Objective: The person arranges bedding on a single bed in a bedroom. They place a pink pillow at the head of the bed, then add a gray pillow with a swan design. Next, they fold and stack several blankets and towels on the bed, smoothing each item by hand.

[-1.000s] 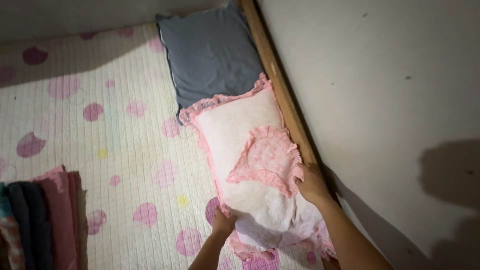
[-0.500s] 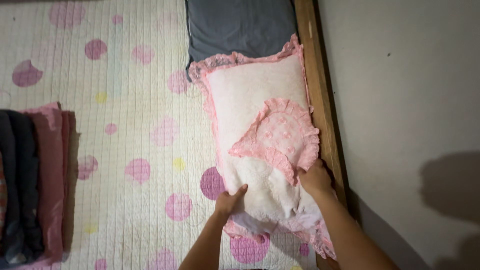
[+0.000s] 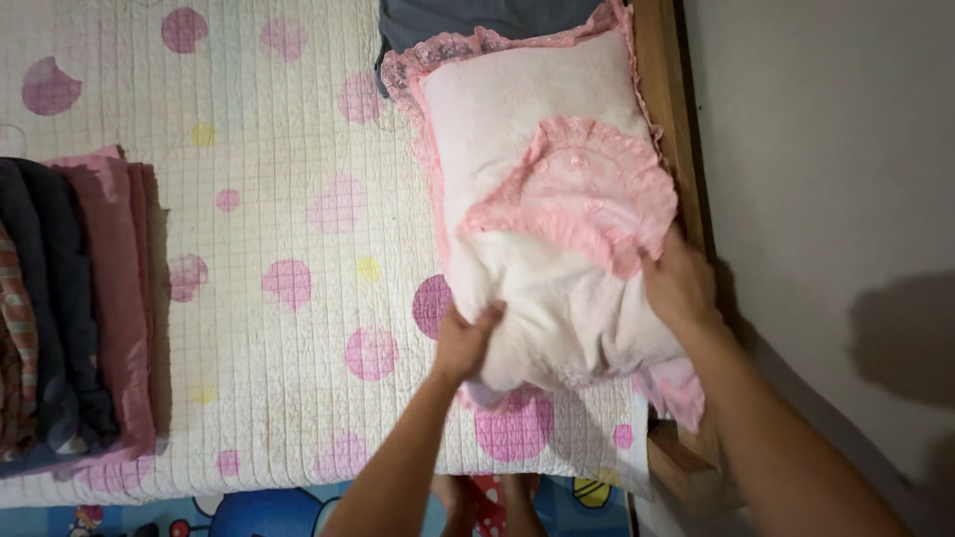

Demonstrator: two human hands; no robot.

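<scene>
A white pillow (image 3: 517, 149) with pink lace trim and a pink ruffled heart lies along the right side of the bed. My left hand (image 3: 466, 343) grips its near lower-left corner, fingers curled into the fabric. My right hand (image 3: 678, 283) presses on the pillow's near right side, just below the ruffled heart and next to the wooden bed frame (image 3: 668, 109). The near end of the pillow is lifted slightly off the quilt. A grey pillow (image 3: 477, 15) lies beyond it, mostly out of frame.
The quilt (image 3: 269, 249) is white with pink and yellow dots. A stack of folded dark, pink and striped cloths (image 3: 70, 308) sits at the left edge. A plain wall (image 3: 846, 179) stands to the right. A patterned floor mat (image 3: 269, 512) shows below the bed.
The view has shifted toward the foot of the bed. My left hand has closed tighter on the pillow's corner, and both hands have pulled the pillow's near end up and toward me.
</scene>
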